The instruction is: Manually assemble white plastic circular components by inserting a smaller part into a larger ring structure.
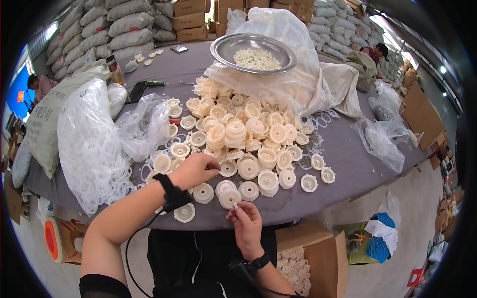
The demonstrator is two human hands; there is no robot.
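My right hand (247,226) is at the table's front edge, thumb and fingers pinched on a small white plastic piece (235,204). Its fingertips are against the near rim of a cream plastic disc (228,197) that has a hole in its middle. My left hand (198,170) is over the near left part of the discs, its fingers curled together; whatever they hold, if anything, is hidden. In front of both hands rises a large pile of cream plastic discs (256,126), with several loose ones such as a ribbed disc (185,212) along the near edge.
A steel bowl (218,48) of small white pieces stands behind the pile, against clear plastic sheeting (285,30). Left lies a bag of clear rings (89,144), beyond it a phone (135,93) and a screwdriver (155,84). Below right, a carton (325,263) contains discs. Two people sit farther off.
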